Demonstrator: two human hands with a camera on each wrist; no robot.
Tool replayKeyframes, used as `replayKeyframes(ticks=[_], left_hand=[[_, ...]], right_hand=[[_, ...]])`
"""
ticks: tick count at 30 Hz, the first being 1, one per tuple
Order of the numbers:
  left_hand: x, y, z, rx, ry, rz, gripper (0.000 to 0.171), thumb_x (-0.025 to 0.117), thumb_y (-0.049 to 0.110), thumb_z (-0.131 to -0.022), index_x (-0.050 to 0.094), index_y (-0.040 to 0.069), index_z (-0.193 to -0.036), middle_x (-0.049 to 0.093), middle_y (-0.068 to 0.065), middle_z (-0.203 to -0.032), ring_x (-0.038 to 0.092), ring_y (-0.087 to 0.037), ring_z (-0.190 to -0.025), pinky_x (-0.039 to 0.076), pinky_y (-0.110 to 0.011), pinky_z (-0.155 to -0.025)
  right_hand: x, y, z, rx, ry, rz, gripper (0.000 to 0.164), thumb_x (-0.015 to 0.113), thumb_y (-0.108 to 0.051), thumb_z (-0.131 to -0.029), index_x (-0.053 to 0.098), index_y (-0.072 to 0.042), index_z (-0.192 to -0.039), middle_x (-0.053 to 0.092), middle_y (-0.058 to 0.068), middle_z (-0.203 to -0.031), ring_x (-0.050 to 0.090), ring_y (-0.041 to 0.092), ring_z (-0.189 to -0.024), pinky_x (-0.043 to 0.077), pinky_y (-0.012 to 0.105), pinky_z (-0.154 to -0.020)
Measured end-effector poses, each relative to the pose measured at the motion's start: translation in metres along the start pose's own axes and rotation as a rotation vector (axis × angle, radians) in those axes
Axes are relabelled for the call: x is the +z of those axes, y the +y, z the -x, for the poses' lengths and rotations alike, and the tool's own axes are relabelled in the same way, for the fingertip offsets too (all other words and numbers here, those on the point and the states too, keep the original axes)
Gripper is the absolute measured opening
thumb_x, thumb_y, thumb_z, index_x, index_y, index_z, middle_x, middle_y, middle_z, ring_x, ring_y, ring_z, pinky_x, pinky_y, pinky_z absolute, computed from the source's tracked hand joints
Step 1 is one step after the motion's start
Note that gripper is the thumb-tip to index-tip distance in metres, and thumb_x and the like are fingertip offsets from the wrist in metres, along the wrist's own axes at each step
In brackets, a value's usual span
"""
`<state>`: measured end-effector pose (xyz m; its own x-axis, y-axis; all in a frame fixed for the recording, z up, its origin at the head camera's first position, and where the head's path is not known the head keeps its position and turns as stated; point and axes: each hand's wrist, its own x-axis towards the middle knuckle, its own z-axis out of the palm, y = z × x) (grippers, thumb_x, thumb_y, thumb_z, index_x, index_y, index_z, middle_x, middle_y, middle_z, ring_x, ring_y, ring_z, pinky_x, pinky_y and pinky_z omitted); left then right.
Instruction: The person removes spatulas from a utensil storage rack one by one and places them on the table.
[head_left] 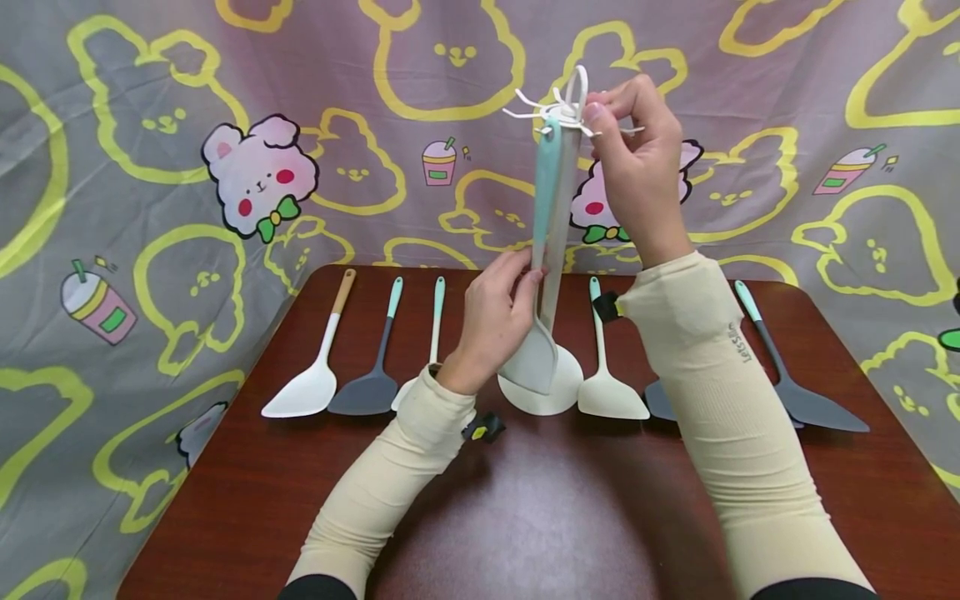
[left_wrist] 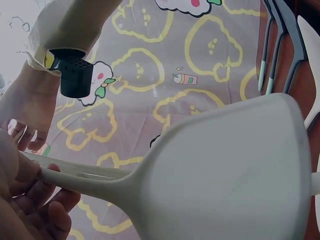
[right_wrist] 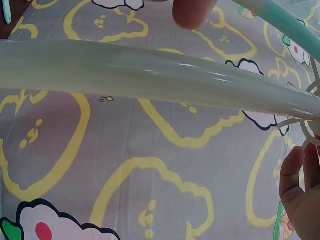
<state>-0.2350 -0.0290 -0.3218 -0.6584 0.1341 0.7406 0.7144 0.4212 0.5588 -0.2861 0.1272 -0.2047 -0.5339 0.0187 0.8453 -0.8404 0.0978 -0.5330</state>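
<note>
A cream utensil stand (head_left: 567,200) with a round base and a ring of hooks at its top stands upright in the middle of the table. My left hand (head_left: 493,315) grips the lower handle of a turner (head_left: 537,367) with a mint grip and a pale, broad blade. The turner hangs blade down along the front of the post, its handle's top end at one hook. Up at the hooks, my right hand (head_left: 643,158) pinches the stand's top beside its loop. The left wrist view shows the pale blade (left_wrist: 225,165) up close; the right wrist view shows the post (right_wrist: 150,72).
A white turner with a wooden handle (head_left: 309,387) and a dark grey one (head_left: 367,393) lie at the left. A pale turner (head_left: 436,321) is partly behind my left hand. Right of the base lie a cream turner (head_left: 611,396) and dark grey ones (head_left: 810,402), one partly behind my right arm.
</note>
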Motion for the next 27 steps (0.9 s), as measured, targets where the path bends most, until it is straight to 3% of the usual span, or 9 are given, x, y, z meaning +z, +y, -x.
replayKeyframes(ticks=[27], left_hand=[[-0.0061,0.0037,0.0024,0.026,0.038,0.037,0.018,0.057,0.008,-0.098,0.070,0.001,-0.109,0.071,-0.010,-0.097,0.064,-0.018,-0.084,0.048,-0.028,-0.070]], right_hand=[[0.0003,0.0006,0.0011,0.009,0.010,-0.003,0.029,0.054,-0.009,-0.097,0.051,-0.031,-0.078,0.060,-0.014,-0.094,0.060,0.012,-0.084,0.048,0.024,-0.065]])
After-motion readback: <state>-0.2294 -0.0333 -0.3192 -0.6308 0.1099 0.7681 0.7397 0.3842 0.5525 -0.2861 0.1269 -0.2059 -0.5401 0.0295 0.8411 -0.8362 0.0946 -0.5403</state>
